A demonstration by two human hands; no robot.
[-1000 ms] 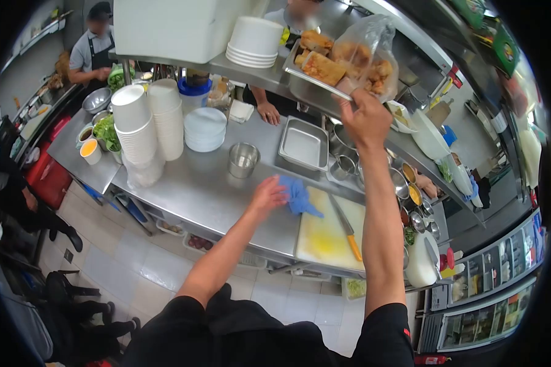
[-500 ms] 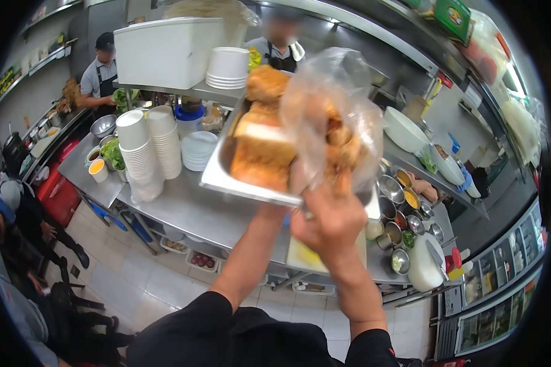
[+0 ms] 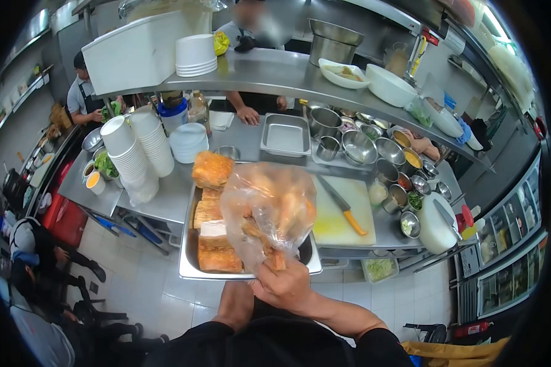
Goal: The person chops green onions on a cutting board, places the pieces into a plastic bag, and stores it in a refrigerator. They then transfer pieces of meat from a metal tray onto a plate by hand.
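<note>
A steel tray (image 3: 193, 269) is held low in front of me, at the counter's near edge. Several browned, crisp-skinned slabs of food (image 3: 217, 254) fill its left side. On its right side lies a clear plastic bag (image 3: 269, 205) with browned pieces inside. My right hand (image 3: 281, 284) is closed round the gathered lower end of the bag, at the tray's near rim. My left hand (image 3: 236, 300) comes up beneath the tray's near edge; its fingers are hidden under the tray.
An orange-handled knife (image 3: 343, 205) lies on a white cutting board (image 3: 364, 214). An empty steel tray (image 3: 286, 134) and several metal bowls stand behind. Stacked white containers (image 3: 125, 153) are left. A shelf (image 3: 257, 70) spans the counter. A co-worker's hand (image 3: 248, 115) rests beyond.
The tray and bag have come down and nearer to me, from in front of the shelf to the counter's near edge. The knife and the empty tray have come into view.
</note>
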